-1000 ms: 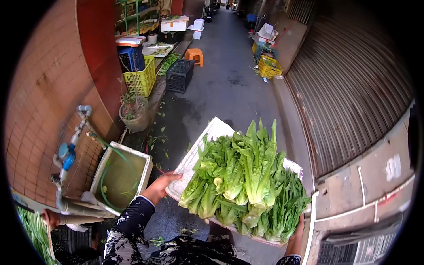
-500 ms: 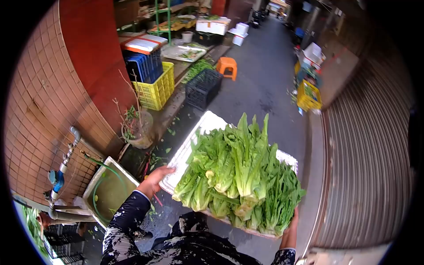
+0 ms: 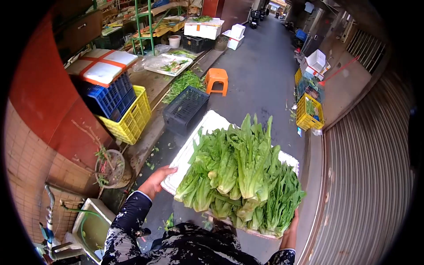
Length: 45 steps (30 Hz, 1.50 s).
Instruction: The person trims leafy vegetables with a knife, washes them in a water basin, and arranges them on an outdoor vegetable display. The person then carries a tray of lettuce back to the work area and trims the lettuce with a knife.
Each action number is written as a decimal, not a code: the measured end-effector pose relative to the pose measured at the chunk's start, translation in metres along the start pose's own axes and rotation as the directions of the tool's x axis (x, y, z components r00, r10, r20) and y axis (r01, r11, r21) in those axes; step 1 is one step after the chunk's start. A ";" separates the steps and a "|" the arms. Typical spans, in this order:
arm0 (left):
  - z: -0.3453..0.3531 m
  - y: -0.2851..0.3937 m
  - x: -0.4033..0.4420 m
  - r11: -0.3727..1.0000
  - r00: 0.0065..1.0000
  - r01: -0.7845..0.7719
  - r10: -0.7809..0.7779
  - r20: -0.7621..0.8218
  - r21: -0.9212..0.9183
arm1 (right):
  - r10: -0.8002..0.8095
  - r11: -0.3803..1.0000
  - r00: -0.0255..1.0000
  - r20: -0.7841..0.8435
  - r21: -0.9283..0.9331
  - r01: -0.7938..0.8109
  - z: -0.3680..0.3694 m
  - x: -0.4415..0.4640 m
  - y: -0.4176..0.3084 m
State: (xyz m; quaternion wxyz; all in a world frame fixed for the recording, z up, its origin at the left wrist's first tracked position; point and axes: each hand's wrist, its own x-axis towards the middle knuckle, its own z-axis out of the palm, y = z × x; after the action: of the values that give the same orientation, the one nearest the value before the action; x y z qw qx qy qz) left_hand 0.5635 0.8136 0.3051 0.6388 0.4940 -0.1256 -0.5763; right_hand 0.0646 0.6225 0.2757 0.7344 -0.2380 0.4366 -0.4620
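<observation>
Load: a pile of leafy greens lies on a white tray, pale stem ends mostly toward the person; thinner, darker leaves lie along the right side.
Tray position: held off the ground in front of the person, above the alley floor, with its far left corner bare.
Left hand: the left hand is closed around the tray's left edge, thumb on top; the remaining fingers are hidden beneath.
Right hand: the right hand is curled at the near right corner, supporting the tray; its fingertips are covered by leaves, so its exact closure cannot be confirmed.
Change noted: the black crate and orange stool now appear nearer than a second ago, while the water basin has slipped toward the lower left of view.
Bearing on the work: the person appears to be advancing along the alley; the load shows no evident shift, and both hands remain at their places, so the carry is judged steady.
Left side: a yellow crate holds a blue crate beside the step.
Right side: a ribbed shutter stands along the alley, well apart from the left hand.
</observation>
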 end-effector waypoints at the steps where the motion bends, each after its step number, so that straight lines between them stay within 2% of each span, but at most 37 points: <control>1: 0.010 0.011 0.025 1.000 1.000 -0.009 0.009 0.002 -0.002 | 0.002 1.000 1.000 -0.001 -0.005 -0.002 0.014 0.028 -0.015; 3: 0.023 0.025 0.061 1.000 1.000 -0.012 0.012 -0.004 -0.010 | -0.059 0.996 0.998 -0.014 -0.062 0.058 0.037 0.076 -0.038; 5: 0.027 0.043 0.091 0.999 0.999 -0.028 0.027 -0.026 -0.033 | -0.049 0.996 0.999 0.011 -0.076 0.050 0.047 0.138 -0.048; 6: 0.034 0.052 0.103 0.998 0.998 -0.049 0.047 -0.051 -0.048 | -0.038 0.996 0.998 0.040 -0.082 0.041 0.056 0.168 -0.061; 9: 0.045 0.086 0.155 0.993 0.990 -0.091 0.082 -0.111 -0.076 | 0.036 0.992 0.994 0.101 -0.120 -0.024 0.161 0.215 -0.111; 11: 0.040 0.100 0.173 0.987 0.988 -0.086 0.067 -0.136 -0.138 | 0.120 0.982 0.987 0.107 -0.158 -0.102 0.171 0.262 -0.120; 17: 0.063 0.158 0.256 0.973 0.961 -0.154 0.108 -0.255 -0.169 | 0.173 0.970 0.961 0.217 -0.208 -0.128 0.284 0.381 -0.176; 21: 0.055 0.203 0.349 0.968 0.961 -0.171 0.122 -0.247 -0.186 | 0.132 0.972 0.959 0.249 -0.223 -0.076 0.339 0.475 -0.183; 23: 0.080 0.237 0.394 0.969 0.953 -0.190 0.144 -0.266 -0.156 | 0.127 0.970 0.959 0.253 -0.235 -0.067 0.363 0.524 -0.197; 25: 0.081 0.244 0.429 0.981 0.972 -0.128 0.095 -0.217 -0.144 | 0.114 0.967 0.970 0.215 -0.248 -0.059 0.352 0.542 -0.208; 28: 0.097 0.283 0.492 0.980 0.964 -0.136 0.097 -0.246 -0.147 | 0.107 0.976 0.967 0.233 -0.210 -0.057 0.388 0.592 -0.225; 32: 0.112 0.335 0.566 0.978 0.979 -0.125 0.094 -0.181 -0.167 | 0.100 0.975 0.975 0.197 -0.217 -0.056 0.426 0.654 -0.256; 36: 0.119 0.370 0.637 0.961 0.979 -0.135 0.091 -0.183 -0.241 | 0.071 0.948 0.985 0.156 -0.318 -0.018 0.463 0.759 -0.289; 38: 0.118 0.389 0.663 0.959 0.974 -0.143 0.093 -0.205 -0.244 | 0.140 0.947 0.978 0.158 -0.309 -0.085 0.529 0.782 -0.299; 40: 0.123 0.393 0.676 0.927 0.950 -0.228 0.145 -0.277 -0.297 | 0.078 0.916 0.974 0.212 -0.400 0.013 0.570 0.820 -0.305; 41: 0.123 0.394 0.683 0.918 0.941 -0.248 0.152 -0.301 -0.311 | 0.101 0.909 0.965 0.242 -0.418 0.009 0.587 0.852 -0.308; 42: 0.123 0.396 0.690 0.915 0.935 -0.253 0.148 -0.323 -0.314 | 0.221 0.908 0.932 0.288 -0.410 -0.089 0.620 0.866 -0.310; 44: 0.123 0.401 0.707 0.890 0.870 -0.357 0.206 -0.449 -0.283 | 0.291 0.876 0.895 0.338 -0.470 -0.107 0.690 0.885 -0.314; 45: 0.122 0.401 0.709 0.874 0.864 -0.361 0.182 -0.469 -0.325 | 0.311 0.865 0.890 0.334 -0.487 -0.120 0.715 0.901 -0.313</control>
State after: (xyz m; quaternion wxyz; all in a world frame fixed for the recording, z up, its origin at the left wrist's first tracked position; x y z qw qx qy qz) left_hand 0.9360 0.0836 0.3852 0.8143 0.4419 0.0677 -0.3703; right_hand 0.7061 -0.3587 0.4933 0.7798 -0.4410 0.3961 -0.2013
